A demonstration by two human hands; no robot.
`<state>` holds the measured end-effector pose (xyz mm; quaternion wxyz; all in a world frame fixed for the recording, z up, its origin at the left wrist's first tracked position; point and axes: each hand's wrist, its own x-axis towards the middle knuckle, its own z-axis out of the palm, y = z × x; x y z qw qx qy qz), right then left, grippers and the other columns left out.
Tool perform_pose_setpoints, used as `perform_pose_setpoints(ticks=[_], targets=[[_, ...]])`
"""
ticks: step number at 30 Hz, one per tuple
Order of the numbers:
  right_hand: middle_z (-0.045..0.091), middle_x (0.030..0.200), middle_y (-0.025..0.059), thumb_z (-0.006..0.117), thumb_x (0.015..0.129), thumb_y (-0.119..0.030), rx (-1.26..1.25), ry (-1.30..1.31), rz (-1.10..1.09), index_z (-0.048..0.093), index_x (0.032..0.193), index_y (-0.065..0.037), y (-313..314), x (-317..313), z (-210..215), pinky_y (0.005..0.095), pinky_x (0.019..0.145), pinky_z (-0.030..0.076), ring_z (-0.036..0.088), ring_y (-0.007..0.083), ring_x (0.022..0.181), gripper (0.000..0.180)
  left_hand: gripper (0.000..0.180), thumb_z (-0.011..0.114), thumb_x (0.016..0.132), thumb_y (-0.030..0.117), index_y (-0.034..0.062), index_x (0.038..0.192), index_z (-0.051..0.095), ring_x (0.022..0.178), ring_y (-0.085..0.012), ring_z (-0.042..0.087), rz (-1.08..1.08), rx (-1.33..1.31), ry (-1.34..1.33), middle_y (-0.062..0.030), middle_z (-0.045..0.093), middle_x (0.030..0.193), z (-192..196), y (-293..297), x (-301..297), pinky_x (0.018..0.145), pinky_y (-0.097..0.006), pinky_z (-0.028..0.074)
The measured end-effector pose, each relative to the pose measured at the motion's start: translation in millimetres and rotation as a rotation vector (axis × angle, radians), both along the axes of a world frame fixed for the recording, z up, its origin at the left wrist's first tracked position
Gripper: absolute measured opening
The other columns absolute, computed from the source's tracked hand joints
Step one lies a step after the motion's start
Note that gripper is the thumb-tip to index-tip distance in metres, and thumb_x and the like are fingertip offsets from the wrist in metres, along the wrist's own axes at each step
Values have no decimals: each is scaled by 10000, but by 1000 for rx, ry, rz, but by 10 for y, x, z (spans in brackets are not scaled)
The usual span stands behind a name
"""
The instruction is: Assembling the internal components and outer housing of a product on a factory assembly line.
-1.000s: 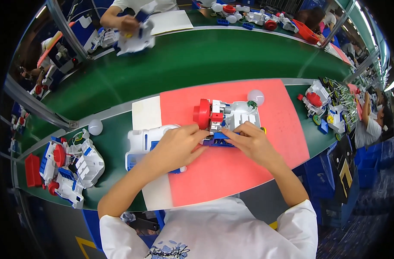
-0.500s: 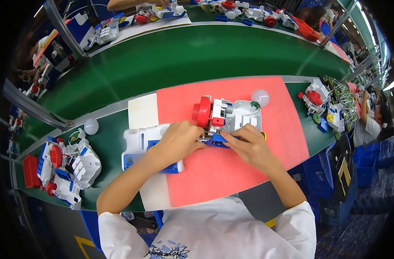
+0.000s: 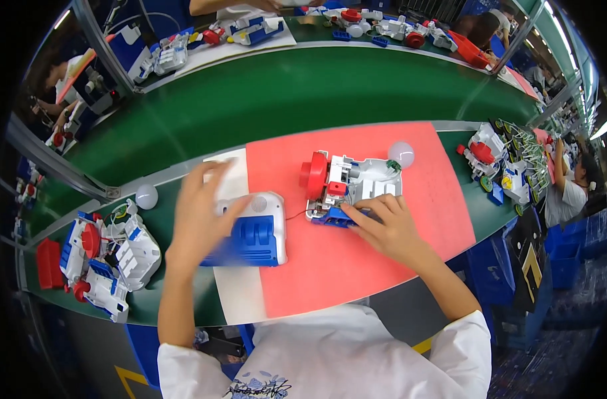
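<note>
On the pink mat [image 3: 356,279] lies an open white plastic housing [image 3: 376,173] with a red round part [image 3: 314,175] on its left and a blue panel [image 3: 331,217] along its near edge. My right hand [image 3: 388,227] grips the near edge, its fingertips at the blue panel. To the left, a closed white housing half [image 3: 281,226] with a ribbed blue cover [image 3: 255,241] lies across the mat's edge. A thin dark wire runs between the two. My left hand [image 3: 200,216], smeared by motion, is over this half's left side, fingers spread and holding nothing.
A frosted white dome [image 3: 401,154] touches the housing's far right corner. More opened assemblies [image 3: 104,256], a second dome [image 3: 146,196] and a red bin [image 3: 49,264] are at left. Wired parts [image 3: 509,159] crowd the right. Beyond runs a green belt [image 3: 303,83].
My left hand has left the open housing and moved left, its fingers opening. The closed housing half sits slightly farther right. My right hand stays at the blue panel.
</note>
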<state>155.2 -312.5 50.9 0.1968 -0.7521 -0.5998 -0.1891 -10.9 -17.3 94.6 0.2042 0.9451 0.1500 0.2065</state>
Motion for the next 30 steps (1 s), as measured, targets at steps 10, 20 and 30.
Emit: perform_pose_setpoints(ticks=[10, 20, 30], targets=[[491, 1320, 230, 803, 754, -388, 48, 317, 296, 557, 1367, -102, 608, -511, 279, 505, 955, 412, 464, 396, 1222, 720, 380, 821, 738, 101, 10, 1061, 642, 1046, -283, 605, 39, -314, -21, -136, 606, 1140, -580, 168, -594, 888, -360, 507], [314, 1426, 413, 918, 431, -477, -508, 348, 425, 312, 1537, -136, 1661, -863, -67, 650, 1042, 278, 332, 556, 1318, 1307, 287, 662, 789, -57, 13, 1067, 661, 1258, -236, 512, 101, -691, -358, -115, 536, 1313, -737, 58, -929, 920, -329, 520], [387, 1495, 205, 883, 649, -420, 91, 1205, 504, 240, 1559, -59, 797, 197, 1094, 390, 1089, 397, 455, 316, 1323, 1171, 228, 521, 966, 105, 23, 1138, 646, 1088, -220, 598, 168, -185, -661, -122, 632, 1198, 505, -45, -338, 912, -353, 487]])
